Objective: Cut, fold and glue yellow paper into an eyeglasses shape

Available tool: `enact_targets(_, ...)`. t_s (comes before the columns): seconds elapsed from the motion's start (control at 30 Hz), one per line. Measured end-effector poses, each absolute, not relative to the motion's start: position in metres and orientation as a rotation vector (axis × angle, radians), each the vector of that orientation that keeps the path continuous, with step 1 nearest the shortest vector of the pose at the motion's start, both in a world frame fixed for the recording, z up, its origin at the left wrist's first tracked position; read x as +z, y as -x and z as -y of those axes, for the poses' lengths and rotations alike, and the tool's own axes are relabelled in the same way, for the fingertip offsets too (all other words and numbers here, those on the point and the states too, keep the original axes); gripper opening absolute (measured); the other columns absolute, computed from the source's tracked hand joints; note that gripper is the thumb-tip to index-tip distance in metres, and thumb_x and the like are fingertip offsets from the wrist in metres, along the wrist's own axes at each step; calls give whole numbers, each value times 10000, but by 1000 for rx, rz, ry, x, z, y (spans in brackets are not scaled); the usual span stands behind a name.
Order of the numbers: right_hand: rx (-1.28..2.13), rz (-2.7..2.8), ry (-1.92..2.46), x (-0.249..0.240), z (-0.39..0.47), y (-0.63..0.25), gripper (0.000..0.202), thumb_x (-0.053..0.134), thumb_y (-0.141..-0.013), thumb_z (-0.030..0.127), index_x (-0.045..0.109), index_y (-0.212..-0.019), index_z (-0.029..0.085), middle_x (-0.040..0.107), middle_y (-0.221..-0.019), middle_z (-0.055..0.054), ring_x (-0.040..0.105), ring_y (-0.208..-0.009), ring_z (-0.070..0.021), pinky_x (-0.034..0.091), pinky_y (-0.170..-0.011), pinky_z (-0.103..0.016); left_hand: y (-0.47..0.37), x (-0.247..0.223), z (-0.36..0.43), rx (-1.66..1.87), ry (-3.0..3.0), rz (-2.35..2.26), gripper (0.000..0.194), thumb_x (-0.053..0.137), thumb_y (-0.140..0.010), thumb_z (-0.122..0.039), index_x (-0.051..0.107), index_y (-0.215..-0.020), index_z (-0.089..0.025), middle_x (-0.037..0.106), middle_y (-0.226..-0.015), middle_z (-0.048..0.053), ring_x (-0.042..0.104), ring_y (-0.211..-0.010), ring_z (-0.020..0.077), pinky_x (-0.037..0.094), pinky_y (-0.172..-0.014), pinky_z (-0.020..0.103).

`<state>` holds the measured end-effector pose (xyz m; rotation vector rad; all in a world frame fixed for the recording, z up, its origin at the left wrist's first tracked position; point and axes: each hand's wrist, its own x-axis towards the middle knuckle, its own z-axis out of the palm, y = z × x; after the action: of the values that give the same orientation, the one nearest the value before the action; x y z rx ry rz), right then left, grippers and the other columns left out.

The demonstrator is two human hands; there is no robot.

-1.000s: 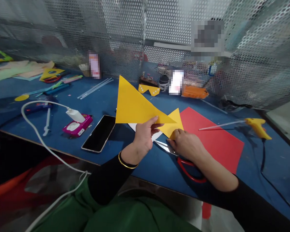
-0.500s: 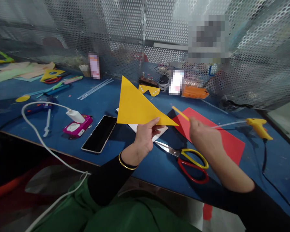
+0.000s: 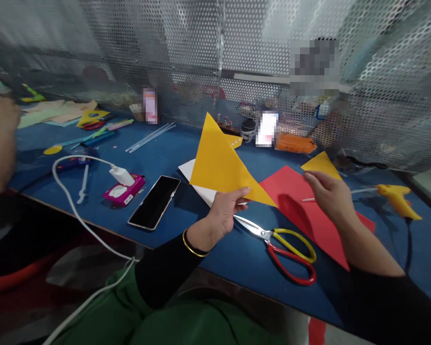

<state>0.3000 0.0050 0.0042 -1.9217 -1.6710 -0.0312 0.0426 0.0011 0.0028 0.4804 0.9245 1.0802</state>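
Note:
My left hand (image 3: pixel 224 211) pinches a yellow paper triangle (image 3: pixel 226 167) near its lower right edge, thumb on top, and holds it up above the table. Beneath it a white sheet (image 3: pixel 204 192) shows in part. My right hand (image 3: pixel 330 196) is over the red paper (image 3: pixel 294 206), its fingers closed at the edge of a second yellow paper piece (image 3: pixel 323 165). Part of that piece is hidden behind the hand. Between my hands lie scissors (image 3: pixel 264 234) with one yellow and one red handle, blades towards my left hand.
A yellow glue gun (image 3: pixel 395 196) with a clear stick lies at right. A phone (image 3: pixel 154 202) and a pink power socket (image 3: pixel 124 189) with a white cable are left. Another person's arm (image 3: pixel 0 143) is at the far left. A perforated metal screen (image 3: pixel 179 57) stands behind.
My right hand has moved right with its yellow piece, which now shows its face instead of its edge. The left-hand triangle has tilted slightly. The view has shifted, and the other person's arm shows more.

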Motion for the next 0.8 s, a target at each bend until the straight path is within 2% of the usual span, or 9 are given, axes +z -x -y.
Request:
enact_targets(0.07, 211, 1742, 1786, 5, 7, -268, 462, 382, -973, 517, 718, -1091, 223, 775, -955, -64, 716, -888, -210, 551, -785, -345, -44, 1, 0, 1072, -507, -938, 172, 789, -691, -140, 744, -856, -145, 751, -885, 65, 662, -619, 111, 447, -541, 215)
enact_targets(0.13, 638, 1694, 1594, 6, 20, -237, 405, 554, -889, 547, 733, -1044, 219, 777, -933, -62, 715, -859, -214, 550, -741, -322, -46, -1, 1, 1058, -553, -942, 147, 798, -688, -168, 744, -823, -153, 754, -884, 63, 647, -622, 102, 442, -538, 205)
enact_targets(0.2, 739, 1692, 1512, 7, 30, -217, 350, 602, -854, 526, 733, -925, 210, 757, -805, -42, 695, -743, -203, 521, -645, -300, -47, -2, 3, 1042, -604, -935, 123, 803, -690, -193, 748, -796, -164, 759, -888, 61, 644, -644, 102, 440, -541, 195)
enact_targets(0.3, 556, 1673, 1522, 9, 34, -214, 268, 584, -886, 456, 724, -859, 229, 740, -752, -27, 692, -731, -209, 509, -660, -313, -47, -2, 4, 1014, -673, -909, 137, 804, -685, -162, 765, -814, -180, 766, -913, 60, 676, -718, 122, 459, -565, 187)
enact_targets(0.43, -103, 1617, 1550, 17, 28, -245, 233, 532, -950, 373, 736, -992, 271, 775, -918, -53, 710, -902, -253, 509, -873, -416, -42, 2, 1, 931, -707, -886, 133, 695, -825, -189, 762, -939, -195, 772, -1018, 75, 728, -801, 143, 529, -641, 202)
enact_targets(0.53, -295, 1663, 1477, 21, 22, -271, 234, 505, -972, 325, 732, -993, 270, 779, -999, -67, 712, -988, -261, 448, -1013, -491, -38, 8, -2, 849, -772, -881, 307, 516, -944, -349, 760, -895, -168, 777, -943, 102, 735, -802, 181, 554, -602, 219)
enact_targets(0.63, -262, 1655, 1409, 20, 17, -288, 232, 493, -974, 300, 724, -978, 269, 764, -1088, -88, 698, -1067, -273, 422, -1054, -521, -36, 13, -3, 757, -800, -818, 547, 424, -949, -564, 762, -869, -141, 770, -847, 134, 738, -833, 249, 583, -618, 283)
enact_targets(0.7, -223, 1632, 1369, 17, 14, -294, 217, 503, -967, 297, 719, -965, 276, 755, -1112, -90, 681, -1109, -272, 433, -1054, -515, -36, 14, -1, 716, -677, -691, 550, 491, -913, -609, 760, -907, -129, 772, -869, 147, 746, -862, 268, 597, -720, 329)
enact_targets(0.8, -228, 1583, 1308, 12, 10, -298, 180, 546, -934, 270, 723, -969, 273, 736, -1156, -71, 668, -1142, -266, 473, -1035, -516, -39, 10, 3, 666, -534, -572, 341, 772, -762, -395, 759, -965, -121, 778, -914, 142, 745, -879, 263, 584, -825, 346)
